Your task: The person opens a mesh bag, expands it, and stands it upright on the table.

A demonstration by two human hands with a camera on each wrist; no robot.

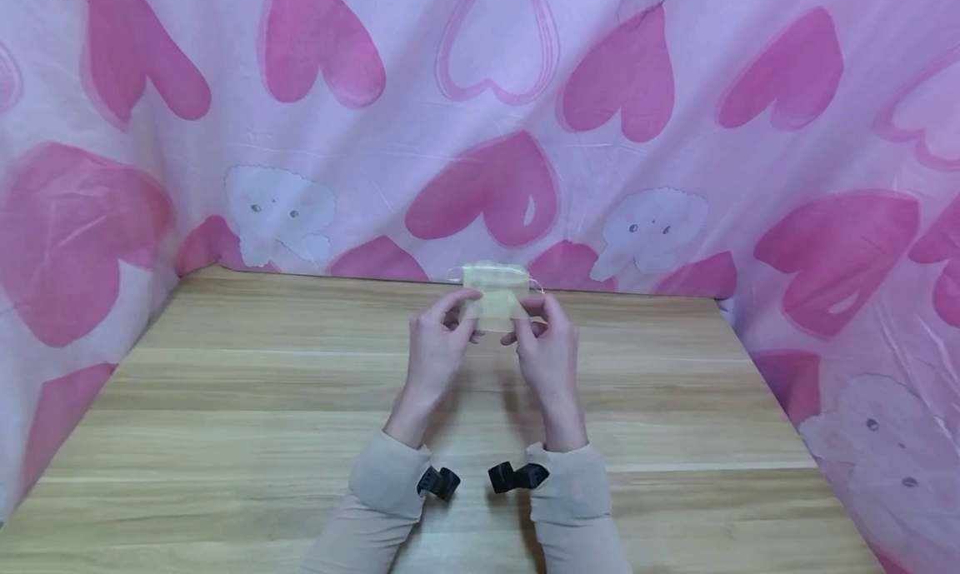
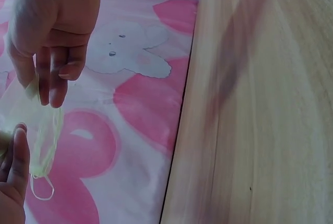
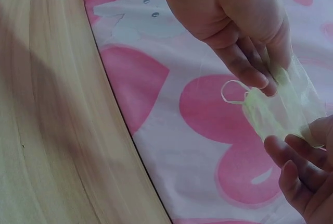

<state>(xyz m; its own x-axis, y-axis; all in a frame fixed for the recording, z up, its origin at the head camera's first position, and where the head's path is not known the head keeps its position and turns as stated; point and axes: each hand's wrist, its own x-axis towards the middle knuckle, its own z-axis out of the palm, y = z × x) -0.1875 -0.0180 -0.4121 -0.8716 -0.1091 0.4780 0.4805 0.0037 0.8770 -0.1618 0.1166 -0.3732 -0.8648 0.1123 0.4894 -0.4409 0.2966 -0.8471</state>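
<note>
A small sheer pale-yellow drawstring pouch is held up over the far part of the table, its thin cords looping out at both upper sides. My left hand pinches its left side between thumb and fingers. On the other side my right hand pinches the pouch the same way. In the left wrist view the gauzy pouch spans the gap between both hands, with a cord loop hanging off it. The right wrist view shows the pouch see-through, with thumb and fingers at its edges.
The wooden table reaches back to a pink curtain printed with hearts and white animal figures, which also hangs along both sides. Each sleeve cuff carries a black strap near the wrist.
</note>
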